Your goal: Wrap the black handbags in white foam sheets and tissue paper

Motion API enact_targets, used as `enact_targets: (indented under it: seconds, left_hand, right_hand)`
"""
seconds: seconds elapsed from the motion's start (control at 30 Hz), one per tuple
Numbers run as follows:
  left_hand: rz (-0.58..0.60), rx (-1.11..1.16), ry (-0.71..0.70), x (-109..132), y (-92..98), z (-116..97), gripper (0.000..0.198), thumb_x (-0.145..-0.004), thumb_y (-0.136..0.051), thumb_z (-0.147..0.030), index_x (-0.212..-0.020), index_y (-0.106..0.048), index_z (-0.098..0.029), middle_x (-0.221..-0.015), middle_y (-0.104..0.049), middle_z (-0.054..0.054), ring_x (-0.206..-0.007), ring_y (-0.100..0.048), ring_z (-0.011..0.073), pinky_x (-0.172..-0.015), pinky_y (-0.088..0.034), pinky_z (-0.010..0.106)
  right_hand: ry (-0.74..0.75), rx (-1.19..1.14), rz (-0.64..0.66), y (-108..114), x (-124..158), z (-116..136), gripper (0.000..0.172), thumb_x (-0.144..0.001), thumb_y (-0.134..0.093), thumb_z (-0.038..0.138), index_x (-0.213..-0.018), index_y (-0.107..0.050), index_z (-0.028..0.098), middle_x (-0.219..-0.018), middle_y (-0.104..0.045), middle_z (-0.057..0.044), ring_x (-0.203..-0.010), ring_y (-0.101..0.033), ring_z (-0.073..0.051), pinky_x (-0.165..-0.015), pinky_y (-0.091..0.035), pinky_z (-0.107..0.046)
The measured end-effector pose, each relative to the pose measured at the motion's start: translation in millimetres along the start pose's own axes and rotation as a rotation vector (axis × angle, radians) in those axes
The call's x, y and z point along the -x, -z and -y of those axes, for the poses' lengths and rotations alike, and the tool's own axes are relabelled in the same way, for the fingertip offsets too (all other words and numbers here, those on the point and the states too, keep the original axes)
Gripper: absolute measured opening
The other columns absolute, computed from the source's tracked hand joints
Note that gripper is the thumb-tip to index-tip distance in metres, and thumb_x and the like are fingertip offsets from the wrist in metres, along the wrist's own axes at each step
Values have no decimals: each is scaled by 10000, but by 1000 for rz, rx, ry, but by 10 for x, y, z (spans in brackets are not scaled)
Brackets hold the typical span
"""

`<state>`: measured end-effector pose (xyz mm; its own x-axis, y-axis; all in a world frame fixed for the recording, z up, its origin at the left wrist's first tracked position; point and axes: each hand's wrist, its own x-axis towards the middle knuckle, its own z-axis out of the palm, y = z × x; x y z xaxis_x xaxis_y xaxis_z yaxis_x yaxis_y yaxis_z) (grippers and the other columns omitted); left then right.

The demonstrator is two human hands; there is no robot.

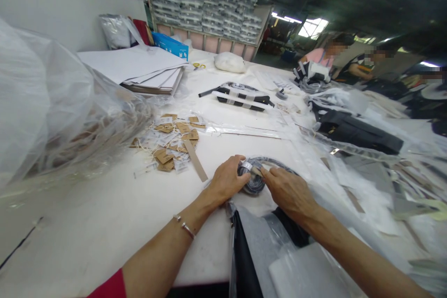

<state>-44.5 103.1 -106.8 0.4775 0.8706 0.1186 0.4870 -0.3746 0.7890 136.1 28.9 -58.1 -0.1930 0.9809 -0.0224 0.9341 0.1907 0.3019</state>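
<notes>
Coiled strap point(254, 187), grey-black, sat on the white worktable point(139, 228) just past the near-edge bag, between both hands. Left hand point(226, 178) had its fingers and thumb narrowed on the coil at its 9 o'clock; right hand point(289, 191) gripped at its 2 o'clock, fingers bunched. Couldn't tell what the pale bit between them was. From the coil: black bag point(244, 251) with clear plastic at 6, kraft hang tags point(174, 142) heaped at 10, flat cardboard strip point(195, 160) beside them, yellow-handled scissors point(199, 66) at 11, another black bag point(359, 131) at 2.
</notes>
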Motion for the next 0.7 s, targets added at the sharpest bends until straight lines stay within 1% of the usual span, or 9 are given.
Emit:
enact_targets:
  seconds: [0.07,0.13,0.3,0.4,0.5,0.53,0.6,0.63,0.7]
  left_hand:
    - [-1,21,-7,-3,-14,14,461,-799,-610,-236,-1254,-553,-192,-1182,-661,62,-1070,-627,225,-970,-477,327]
    - [-5,37,-14,-2,-27,16,468,-791,-598,-210,-1257,-551,-191,-1194,-653,61,-1076,-624,220,-980,-473,324]
    - [-5,62,-21,1,-23,-26,461,-770,-587,-168,-1230,-564,-190,-1190,-655,60,-1083,-620,211,-985,-469,320]
    - [4,40,-16,-5,-11,-45,461,-777,-583,-169,-1237,-563,-192,-1196,-661,53,-1081,-625,201,-972,-475,305]
    - [-13,-54,7,-18,-17,-34,472,-793,-594,-207,-1262,-559,-174,-1246,-650,80,-1155,-596,239,-1049,-425,364]
    - [-22,-84,14,-21,-22,-26,482,-796,-603,-226,-1271,-557,-160,-1274,-636,103,-1206,-566,264,-1095,-378,404]
    - [-26,-137,22,-23,-30,-15,483,-806,-611,-261,-1271,-561,-138,-1316,-609,144,-1308,-485,307,-1163,-266,479]
    - [-18,-161,21,-21,-32,-14,463,-816,-607,-273,-1257,-571,-138,-1320,-607,150,-1336,-457,313,-1179,-223,501]
    - [8,-183,8,-16,-26,-27,402,-836,-586,-271,-1221,-588,-158,-1296,-630,130,-1328,-473,291,-1195,-176,512]
  right_hand:
    - [21,21,-42,29,8,24,282,-977,-458,218,-1179,-652,183,-882,-708,-80,-825,-659,-236,-665,-467,-333]
    - [39,6,-71,60,16,37,276,-994,-462,292,-1136,-666,173,-853,-701,-81,-814,-650,-252,-702,-468,-366]
    - [12,-98,-88,60,52,38,301,-1004,-425,337,-1019,-688,191,-810,-680,-76,-784,-625,-274,-717,-457,-415]
    - [-40,-268,-92,0,62,2,240,-959,-479,266,-1049,-687,187,-885,-693,-81,-866,-634,-275,-791,-466,-420]
    - [-127,-553,-85,5,23,-52,203,-901,-553,250,-1041,-693,203,-973,-714,-56,-928,-651,-234,-844,-470,-365]
    - [-166,-639,-68,34,-1,-70,178,-892,-576,285,-998,-701,216,-959,-721,-38,-903,-657,-219,-822,-474,-343]
    - [-260,-750,-7,119,-58,-101,168,-874,-612,372,-873,-708,235,-842,-723,-3,-792,-657,-195,-726,-469,-310]
    - [-308,-770,30,162,-87,-114,187,-859,-627,401,-806,-699,237,-766,-711,9,-733,-647,-187,-669,-454,-297]
    - [-386,-753,115,221,-138,-134,205,-828,-651,389,-702,-658,227,-623,-661,20,-627,-618,-172,-573,-408,-276]
